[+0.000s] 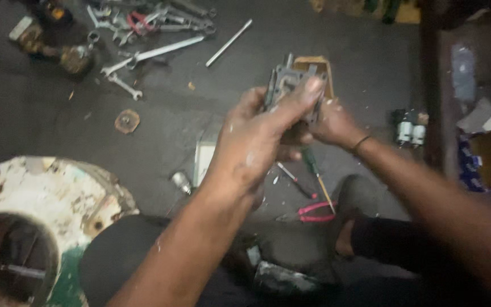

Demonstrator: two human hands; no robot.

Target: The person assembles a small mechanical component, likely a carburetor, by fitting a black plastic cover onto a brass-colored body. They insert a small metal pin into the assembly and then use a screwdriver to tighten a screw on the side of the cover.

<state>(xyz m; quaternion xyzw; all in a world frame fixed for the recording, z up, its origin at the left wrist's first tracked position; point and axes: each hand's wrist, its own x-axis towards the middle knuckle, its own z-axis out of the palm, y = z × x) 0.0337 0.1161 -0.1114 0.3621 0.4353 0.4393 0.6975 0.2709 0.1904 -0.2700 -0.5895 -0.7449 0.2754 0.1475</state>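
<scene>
Grey metal part: small, blocky, box-like casting with projecting lugs along its top edge. Surface dull and grimy. Held clear of the dark floor, roughly upright, its lower portion hidden. Detail blurred; finer features cannot be determined.

Grey metal part mostly hidden behind both hands, blurred; large round housing edge-cropped.
</scene>
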